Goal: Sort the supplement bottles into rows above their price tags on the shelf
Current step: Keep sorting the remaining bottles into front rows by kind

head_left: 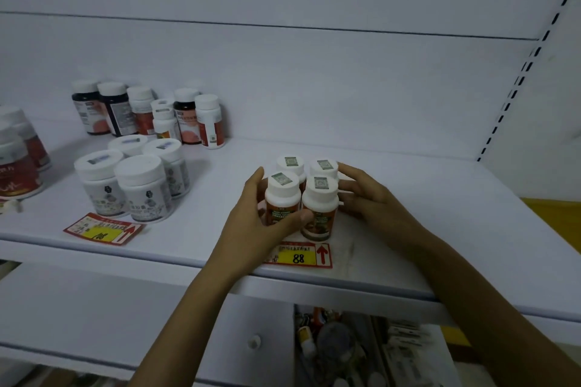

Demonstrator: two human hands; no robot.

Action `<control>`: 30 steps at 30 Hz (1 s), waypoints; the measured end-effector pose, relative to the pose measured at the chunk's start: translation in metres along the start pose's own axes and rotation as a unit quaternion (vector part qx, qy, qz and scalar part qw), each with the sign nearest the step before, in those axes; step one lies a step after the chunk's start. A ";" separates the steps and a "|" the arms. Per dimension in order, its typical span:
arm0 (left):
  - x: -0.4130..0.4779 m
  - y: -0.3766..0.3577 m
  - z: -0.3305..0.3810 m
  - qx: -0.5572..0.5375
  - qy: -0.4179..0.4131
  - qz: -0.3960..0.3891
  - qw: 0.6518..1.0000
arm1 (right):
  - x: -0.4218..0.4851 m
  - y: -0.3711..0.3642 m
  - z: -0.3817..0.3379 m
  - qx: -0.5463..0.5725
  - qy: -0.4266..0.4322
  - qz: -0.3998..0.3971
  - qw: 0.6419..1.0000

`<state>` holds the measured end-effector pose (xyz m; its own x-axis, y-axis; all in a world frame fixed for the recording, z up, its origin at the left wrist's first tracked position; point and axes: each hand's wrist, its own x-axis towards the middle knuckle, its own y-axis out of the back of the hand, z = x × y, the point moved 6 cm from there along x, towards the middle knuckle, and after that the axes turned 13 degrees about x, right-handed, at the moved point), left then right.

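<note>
Hands frame a cluster of four orange-labelled bottles [301, 198] standing upright, two by two, on a white shelf [424, 198], just behind a red and yellow price tag marked 88 [298, 256]. The left hand [257, 220] grips the cluster from its left side, with the thumb curled across the front bottle's label and the fingers wrapped behind it. The right hand [367, 201] presses against the right side with fingers nearly straight and loosely spread, touching the two right-hand bottles. Its thumb is hidden.

The step in hand appears to be squaring this group into neat rows above its tag. The cluster seems already in place. The next move probably calls for a small, even squeeze and nudge to line the bottles up with the tag's arrow without tipping them, then a reach left for the unsorted ones.

To the left, well apart, four white bottles [132, 188] with wide caps stand behind a second price tag [103, 229], which lies slightly askew. Further back, near the rear panel [314, 72], dark and orange bottles [151, 113] stand in a loose bunch, likely yet to be sorted. At the far left edge sit red-labelled bottles [19, 166]. The shelving is plain white, with a slotted upright [518, 72] on the right. Below, a lower shelf [345, 349] holds blurred clutter.
</note>
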<state>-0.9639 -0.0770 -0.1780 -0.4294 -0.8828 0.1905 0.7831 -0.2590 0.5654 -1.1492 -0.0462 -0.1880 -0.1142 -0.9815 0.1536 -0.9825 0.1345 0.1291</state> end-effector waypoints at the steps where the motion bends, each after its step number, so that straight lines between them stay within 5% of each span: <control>1: -0.001 0.005 0.001 -0.007 -0.002 0.015 1.000 | 0.001 0.002 -0.001 0.006 -0.009 0.013 1.000; 6: 0.006 0.038 0.027 0.040 -0.076 0.093 0.992 | 0.010 0.013 -0.048 0.024 0.045 0.088 0.995; 12: 0.031 0.090 0.057 0.164 -0.133 0.155 0.965 | 0.048 -0.037 -0.135 -0.044 0.146 0.030 0.988; 23: 0.064 0.209 0.006 0.247 -0.093 0.188 0.946 | 0.150 -0.152 -0.174 -0.224 0.085 -0.070 0.968; 30: 0.085 0.247 -0.052 0.175 -0.064 0.167 0.968 | 0.218 -0.237 -0.154 -0.408 0.080 -0.104 0.904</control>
<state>-0.7834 -0.2366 -0.0638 -0.2490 -0.8329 0.4942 0.6968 0.2003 0.6887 -0.9189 -0.2712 -0.0337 0.1466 -0.9738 0.1739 -0.5374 0.0692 0.8405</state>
